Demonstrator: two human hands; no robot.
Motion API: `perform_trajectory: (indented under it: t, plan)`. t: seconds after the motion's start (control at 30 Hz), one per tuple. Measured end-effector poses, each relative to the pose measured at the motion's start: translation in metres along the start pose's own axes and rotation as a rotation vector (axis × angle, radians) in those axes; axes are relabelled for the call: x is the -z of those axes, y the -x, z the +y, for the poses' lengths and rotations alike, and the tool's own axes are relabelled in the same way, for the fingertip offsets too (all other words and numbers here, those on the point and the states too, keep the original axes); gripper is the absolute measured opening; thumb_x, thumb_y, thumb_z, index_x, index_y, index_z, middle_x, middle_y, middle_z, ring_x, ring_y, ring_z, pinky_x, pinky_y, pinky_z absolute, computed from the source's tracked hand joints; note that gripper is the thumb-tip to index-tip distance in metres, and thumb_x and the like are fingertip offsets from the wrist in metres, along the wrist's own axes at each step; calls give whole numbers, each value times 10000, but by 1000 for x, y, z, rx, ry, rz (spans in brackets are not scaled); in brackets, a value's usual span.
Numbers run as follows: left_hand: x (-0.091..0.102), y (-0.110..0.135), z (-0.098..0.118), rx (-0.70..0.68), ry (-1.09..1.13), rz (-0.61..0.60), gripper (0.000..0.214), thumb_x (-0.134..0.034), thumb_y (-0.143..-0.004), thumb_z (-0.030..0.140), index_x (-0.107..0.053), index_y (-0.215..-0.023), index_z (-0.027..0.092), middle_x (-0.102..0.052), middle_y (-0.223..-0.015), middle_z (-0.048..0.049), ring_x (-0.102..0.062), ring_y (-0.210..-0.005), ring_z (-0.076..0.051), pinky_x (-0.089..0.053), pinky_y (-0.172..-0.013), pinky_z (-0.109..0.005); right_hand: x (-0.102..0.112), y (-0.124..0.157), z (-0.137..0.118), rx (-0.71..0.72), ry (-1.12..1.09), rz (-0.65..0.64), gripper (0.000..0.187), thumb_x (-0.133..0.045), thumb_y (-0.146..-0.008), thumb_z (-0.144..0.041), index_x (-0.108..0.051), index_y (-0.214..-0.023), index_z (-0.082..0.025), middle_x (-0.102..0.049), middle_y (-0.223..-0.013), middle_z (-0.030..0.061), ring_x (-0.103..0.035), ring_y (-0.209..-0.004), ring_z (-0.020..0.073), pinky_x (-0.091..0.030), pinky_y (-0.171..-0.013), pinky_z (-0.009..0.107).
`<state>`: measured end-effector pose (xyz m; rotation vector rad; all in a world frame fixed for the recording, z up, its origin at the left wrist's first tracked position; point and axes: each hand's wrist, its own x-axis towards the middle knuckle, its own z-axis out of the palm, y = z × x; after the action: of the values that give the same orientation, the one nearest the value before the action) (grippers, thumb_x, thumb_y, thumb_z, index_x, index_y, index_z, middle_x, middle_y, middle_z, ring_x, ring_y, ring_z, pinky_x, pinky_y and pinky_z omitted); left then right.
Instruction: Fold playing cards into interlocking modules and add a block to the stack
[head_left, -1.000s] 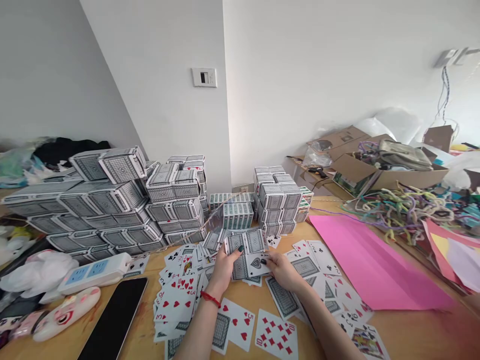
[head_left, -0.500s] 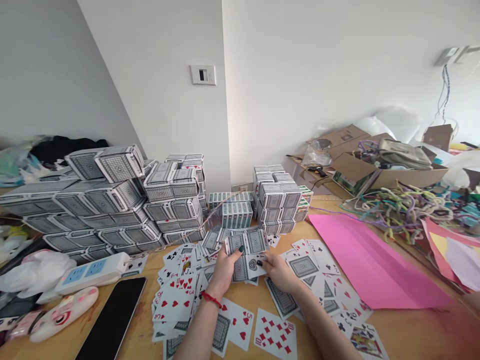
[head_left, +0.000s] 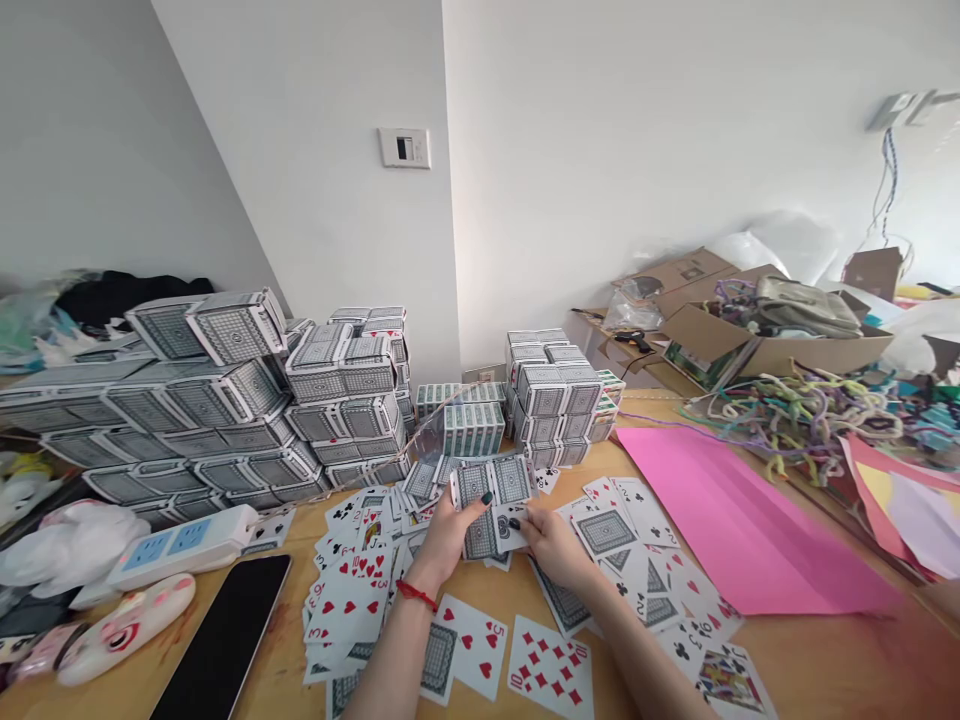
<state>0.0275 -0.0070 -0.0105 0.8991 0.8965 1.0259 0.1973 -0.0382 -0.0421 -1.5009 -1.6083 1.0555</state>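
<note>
My left hand (head_left: 448,535) grips a fanned bunch of playing cards (head_left: 489,490) with patterned backs, thumb on top. My right hand (head_left: 553,543) pinches the ace of spades card (head_left: 507,528) against the lower part of that fan. A red cord sits on my left wrist. Loose playing cards (head_left: 352,590) lie face up and face down all over the wooden table (head_left: 810,665) around both hands.
Stacks of boxed card decks (head_left: 225,400) stand behind the hands, more boxed decks (head_left: 559,395) to the right. A power strip (head_left: 184,545), a dark phone (head_left: 225,640) and a pink toy (head_left: 124,625) lie left. Pink paper (head_left: 735,530), tangled cords (head_left: 795,420) and cardboard boxes (head_left: 757,340) fill the right.
My right hand has slid the ace of spades slightly left, closer under the fan held by my left hand. The view has shifted a little.
</note>
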Motion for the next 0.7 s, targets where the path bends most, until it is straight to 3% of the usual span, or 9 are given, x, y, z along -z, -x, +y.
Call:
perform_trajectory:
  t: [0.13, 0.2, 0.7]
  plan:
    - [2, 4, 9, 47, 0, -224, 531, -704, -638, 225, -542, -1142, 189, -655, -1070, -93, -594, -994, -264, -440, -870, -382, 2, -1, 1, 2, -53, 73, 253, -378, -817, -356, -377, -611, -209, -402, -507, -45, -404, -477, 119, -323, -491, 226]
    - [3, 2, 7, 43, -12, -255, 503, -700, -640, 230, -566, -1119, 158, -671, -1026, -104, -593, -991, -274, -440, -867, -389, 4, -1, 3, 1, -65, 89, 263, -379, -817, -366, -374, -606, -209, -397, -501, -49, -402, -471, 116, -324, -492, 225]
    - [4, -10, -13, -66, -126, -158, 338, -668, -668, 268, -642, -973, 126, -700, -930, -91, -607, -945, -258, -422, -874, -383, -1, -4, 9, -63, -57, 107, 262, -390, -800, -375, -441, -617, -195, -456, -521, -27, -431, -477, 122, -331, -484, 229]
